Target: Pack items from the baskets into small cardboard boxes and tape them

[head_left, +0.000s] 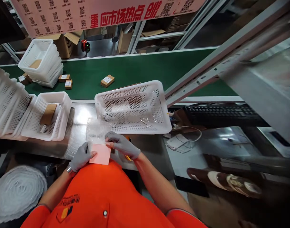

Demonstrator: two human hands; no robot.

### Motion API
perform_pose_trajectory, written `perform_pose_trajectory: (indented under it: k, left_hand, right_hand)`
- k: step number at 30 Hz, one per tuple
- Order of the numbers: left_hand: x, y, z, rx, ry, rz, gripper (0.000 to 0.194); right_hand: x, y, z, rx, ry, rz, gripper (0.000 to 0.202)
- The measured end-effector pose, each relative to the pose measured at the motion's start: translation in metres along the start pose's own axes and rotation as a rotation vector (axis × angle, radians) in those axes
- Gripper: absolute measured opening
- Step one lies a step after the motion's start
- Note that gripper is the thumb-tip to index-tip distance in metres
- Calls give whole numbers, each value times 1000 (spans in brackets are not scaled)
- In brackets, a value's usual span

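Note:
A pale pink square sheet (101,154) is held just in front of my orange shirt. My left hand (81,157), in a grey glove with bare fingertips, pinches its left edge with the thumb on top. At the upper right corner of the sheet, my right hand (123,145), gloved the same way, grips with thumb and fingers. Clear bubble wrap (97,128) lies directly beyond the sheet, against both hands' fingertips; whether they also hold it I cannot tell. Past it stands a large white perforated basket (141,129) with a labelled clear packet (109,117) inside.
Small labelled boxes (107,81) rest on the green conveyor belt (135,69). White baskets (63,118) are stacked at the left, one holding a brown box (48,114). A bubble-wrap roll (19,193) sits at lower left. A metal post (194,80) and keyboard (218,114) are at right.

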State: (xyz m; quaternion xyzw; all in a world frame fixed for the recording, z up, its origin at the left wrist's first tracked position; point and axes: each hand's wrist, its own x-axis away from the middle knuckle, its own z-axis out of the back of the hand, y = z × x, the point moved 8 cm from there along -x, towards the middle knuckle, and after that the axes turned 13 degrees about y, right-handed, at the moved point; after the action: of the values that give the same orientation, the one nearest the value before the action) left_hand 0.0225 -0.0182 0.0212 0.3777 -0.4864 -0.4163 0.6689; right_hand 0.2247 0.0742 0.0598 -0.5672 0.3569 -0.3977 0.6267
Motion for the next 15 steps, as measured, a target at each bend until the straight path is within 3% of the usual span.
perform_pose_trajectory:
  k: [6, 12, 15]
  left_hand:
    - [-3, -7, -2, 140, 3, 15, 61]
    - [-9, -10, -1, 149, 25, 29, 55]
    - [-12, -15, 2, 152, 37, 43, 55]
  right_hand:
    - [1, -6, -8, 28, 60, 36, 58]
    - [1, 0, 0, 113, 299, 72, 47]
    - [5, 7, -2, 90, 265, 25, 39]
